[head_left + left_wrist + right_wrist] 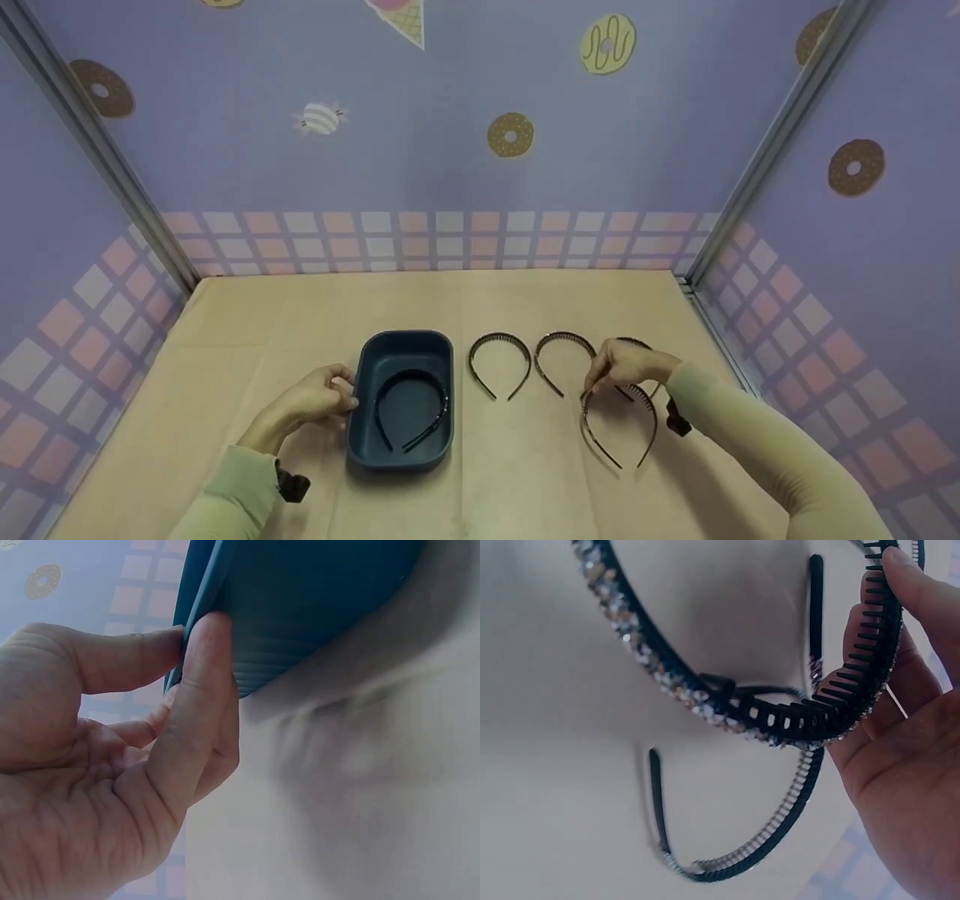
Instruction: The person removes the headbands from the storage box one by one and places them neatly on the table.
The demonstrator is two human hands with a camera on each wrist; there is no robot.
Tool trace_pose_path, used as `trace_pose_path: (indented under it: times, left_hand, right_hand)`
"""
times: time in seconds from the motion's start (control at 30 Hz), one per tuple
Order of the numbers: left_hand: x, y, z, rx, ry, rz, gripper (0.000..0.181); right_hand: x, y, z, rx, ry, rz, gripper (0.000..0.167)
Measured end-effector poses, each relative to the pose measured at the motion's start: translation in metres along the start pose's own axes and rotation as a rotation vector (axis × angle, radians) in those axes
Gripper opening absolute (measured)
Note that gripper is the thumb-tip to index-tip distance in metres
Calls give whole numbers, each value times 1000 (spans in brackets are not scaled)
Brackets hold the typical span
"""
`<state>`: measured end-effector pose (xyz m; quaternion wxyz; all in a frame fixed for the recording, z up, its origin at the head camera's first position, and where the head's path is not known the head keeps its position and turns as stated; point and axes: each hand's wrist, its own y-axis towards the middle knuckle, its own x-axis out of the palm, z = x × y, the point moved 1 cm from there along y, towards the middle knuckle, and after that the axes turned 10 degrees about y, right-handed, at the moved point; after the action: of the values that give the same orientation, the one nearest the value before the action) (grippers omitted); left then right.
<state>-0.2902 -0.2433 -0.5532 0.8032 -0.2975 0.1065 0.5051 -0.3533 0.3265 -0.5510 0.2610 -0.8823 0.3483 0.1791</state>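
My left hand (319,397) pinches the left rim of a dark blue rectangular box (409,349); the left wrist view shows the box wall (300,607) between thumb and fingers. Inside the box lies one black headband (410,373). With my right hand (630,364) I grip another headband (655,427) by one side, thumb against its inner teeth. Up close, this held headband (697,705) has comb teeth inside and sparkling stones outside. It is raised over the table, its ends pointing toward me in the head view.
Between box and right hand lie two toothed black headbands, a left one (499,336) and a right one (566,334). A further headband (636,342) is partly hidden behind my right hand. A cream cloth covers the table (525,487); patterned walls (450,172) enclose its back and sides.
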Motion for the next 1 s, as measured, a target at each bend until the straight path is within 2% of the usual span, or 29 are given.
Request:
trace_pose_path:
  times: [0.2,0.43,0.7,1.0]
  left_hand:
    - [1,1,0,-1,1,2,43]
    - [0,1,-3,10,9,2,42]
    - [0,0,-3,19,21,7,43]
    - [0,0,-1,2,30,21,39]
  right_hand:
    - [-4,-10,9,-36,-41,1,13]
    - [-7,-21,17,-3,-37,52,12]
    - [-1,-29,24,18,-12,-29,15]
    - [2,-34,28,39,-23,-33,16]
